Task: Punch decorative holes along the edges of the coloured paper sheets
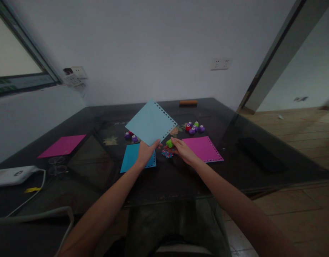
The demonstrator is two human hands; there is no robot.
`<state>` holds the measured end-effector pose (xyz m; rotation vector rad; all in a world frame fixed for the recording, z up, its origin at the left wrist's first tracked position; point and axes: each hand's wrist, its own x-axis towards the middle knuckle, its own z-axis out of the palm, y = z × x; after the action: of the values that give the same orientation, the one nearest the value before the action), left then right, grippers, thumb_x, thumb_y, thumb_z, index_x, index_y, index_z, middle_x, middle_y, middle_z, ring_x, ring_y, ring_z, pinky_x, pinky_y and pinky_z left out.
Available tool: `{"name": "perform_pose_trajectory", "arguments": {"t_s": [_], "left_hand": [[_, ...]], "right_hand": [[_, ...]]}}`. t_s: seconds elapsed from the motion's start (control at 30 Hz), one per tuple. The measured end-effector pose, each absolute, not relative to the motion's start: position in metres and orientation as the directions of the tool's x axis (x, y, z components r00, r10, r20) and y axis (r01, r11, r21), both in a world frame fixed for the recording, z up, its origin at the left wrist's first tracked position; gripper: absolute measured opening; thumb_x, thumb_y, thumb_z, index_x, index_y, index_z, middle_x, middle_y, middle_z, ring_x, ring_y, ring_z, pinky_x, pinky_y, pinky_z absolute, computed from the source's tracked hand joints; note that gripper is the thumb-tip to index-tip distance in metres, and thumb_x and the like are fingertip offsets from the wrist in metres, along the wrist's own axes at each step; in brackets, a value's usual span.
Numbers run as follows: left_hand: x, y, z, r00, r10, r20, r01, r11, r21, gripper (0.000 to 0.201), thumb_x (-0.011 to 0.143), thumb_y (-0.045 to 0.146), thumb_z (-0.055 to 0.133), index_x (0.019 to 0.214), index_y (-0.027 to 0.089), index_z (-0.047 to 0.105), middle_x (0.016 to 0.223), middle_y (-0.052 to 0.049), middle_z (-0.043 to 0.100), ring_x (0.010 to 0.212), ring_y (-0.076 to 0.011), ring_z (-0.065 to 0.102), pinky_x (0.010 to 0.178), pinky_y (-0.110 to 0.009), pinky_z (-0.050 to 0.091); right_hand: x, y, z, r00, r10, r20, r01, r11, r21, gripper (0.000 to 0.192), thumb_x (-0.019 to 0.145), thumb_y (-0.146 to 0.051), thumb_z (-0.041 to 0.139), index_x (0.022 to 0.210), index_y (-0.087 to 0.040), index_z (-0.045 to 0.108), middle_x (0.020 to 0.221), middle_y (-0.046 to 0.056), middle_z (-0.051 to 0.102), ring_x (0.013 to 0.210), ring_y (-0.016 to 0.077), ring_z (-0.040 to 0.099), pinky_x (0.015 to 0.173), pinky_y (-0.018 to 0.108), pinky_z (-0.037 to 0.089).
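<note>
My left hand (146, 151) grips a light blue sheet of paper (149, 123) by its lower corner, tilted up off the table. Small punched holes run along its right-hand edges. In my right hand (184, 150) is a green craft punch (169, 143), just beside the sheet's lower right edge and apart from it. Below the punch lies a small pile of coloured paper bits (167, 154). A darker blue sheet (129, 159) with holes rests partly under my left forearm. Right of my right hand is a pink sheet (203, 147), punched along its edges.
Several purple, red and green punches (192, 129) cluster behind the pink sheet; more punches (134, 138) stand left of the raised paper. Another pink sheet (63, 145), glasses (57, 166) and a white device with a cable (15, 175) lie left. A dark flat object (258, 153) lies right.
</note>
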<state>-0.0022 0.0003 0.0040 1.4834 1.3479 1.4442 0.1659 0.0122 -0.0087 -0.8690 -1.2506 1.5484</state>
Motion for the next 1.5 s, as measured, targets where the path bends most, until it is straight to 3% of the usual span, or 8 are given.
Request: {"name": "perform_pose_trajectory", "arguments": {"t_s": [0.37, 0.53, 0.8, 0.9, 1.17, 1.5], "left_hand": [[-0.001, -0.002, 0.008, -0.138, 0.943, 0.302, 0.236, -0.265, 0.935, 0.020, 0.072, 0.036, 0.062, 0.073, 0.016, 0.062, 0.067, -0.007, 0.070, 0.057, -0.0195, 0.064, 0.064, -0.032, 0.054], [-0.002, -0.001, 0.007, -0.139, 0.945, 0.295, 0.237, -0.258, 0.937, 0.020, 0.072, 0.035, 0.062, 0.075, 0.015, 0.062, 0.067, -0.008, 0.070, 0.058, -0.0197, 0.064, 0.064, -0.032, 0.053], [-0.003, 0.000, 0.008, -0.110, 0.961, 0.252, 0.315, -0.207, 0.926, 0.020, 0.072, 0.034, 0.060, 0.075, 0.014, 0.063, 0.070, -0.008, 0.071, 0.059, -0.0197, 0.064, 0.066, -0.032, 0.052], [-0.006, 0.001, 0.010, -0.126, 0.954, 0.272, 0.355, -0.212, 0.911, 0.019, 0.073, 0.033, 0.059, 0.072, 0.014, 0.064, 0.068, -0.007, 0.070, 0.059, -0.0194, 0.063, 0.065, -0.030, 0.051], [-0.014, 0.008, 0.010, -0.164, 0.940, 0.298, 0.397, -0.214, 0.893, 0.018, 0.072, 0.032, 0.058, 0.068, 0.016, 0.064, 0.068, -0.007, 0.070, 0.062, -0.0212, 0.064, 0.066, -0.030, 0.051], [-0.014, 0.008, 0.006, -0.114, 0.955, 0.275, 0.435, -0.200, 0.878, 0.022, 0.073, 0.034, 0.058, 0.069, 0.015, 0.067, 0.062, -0.006, 0.068, 0.060, -0.0205, 0.064, 0.065, -0.029, 0.050]], "right_hand": [[0.162, 0.010, -0.009, -0.334, 0.943, 0.008, -0.230, -0.073, -0.971, 0.036, 0.077, -0.055, 0.058, 0.077, -0.019, 0.056, 0.079, 0.002, 0.063, 0.079, 0.0161, 0.062, 0.076, 0.032, 0.051], [0.166, 0.013, -0.004, -0.268, 0.962, 0.043, -0.276, -0.034, -0.960, 0.033, 0.077, -0.053, 0.060, 0.078, -0.020, 0.057, 0.078, 0.002, 0.063, 0.080, 0.0168, 0.062, 0.075, 0.033, 0.052], [0.178, 0.018, -0.001, -0.186, 0.982, 0.031, -0.202, -0.007, -0.979, 0.032, 0.071, -0.045, 0.067, 0.091, -0.020, 0.063, 0.084, 0.004, 0.065, 0.067, 0.0137, 0.060, 0.056, 0.025, 0.047], [0.178, 0.015, 0.001, -0.189, 0.979, 0.069, -0.189, 0.033, -0.981, 0.040, 0.066, -0.042, 0.072, 0.100, -0.022, 0.064, 0.081, 0.002, 0.064, 0.064, 0.0126, 0.058, 0.057, 0.025, 0.046], [0.178, 0.020, -0.004, -0.147, 0.977, 0.154, -0.265, 0.112, -0.958, 0.049, 0.050, -0.023, 0.079, 0.097, -0.023, 0.065, 0.086, 0.001, 0.066, 0.077, 0.0172, 0.061, 0.064, 0.028, 0.049], [0.180, 0.020, 0.001, -0.059, 0.972, 0.228, -0.210, 0.211, -0.955, 0.045, 0.054, -0.025, 0.075, 0.097, -0.019, 0.065, 0.088, 0.003, 0.066, 0.067, 0.0134, 0.057, 0.058, 0.026, 0.046]]}}
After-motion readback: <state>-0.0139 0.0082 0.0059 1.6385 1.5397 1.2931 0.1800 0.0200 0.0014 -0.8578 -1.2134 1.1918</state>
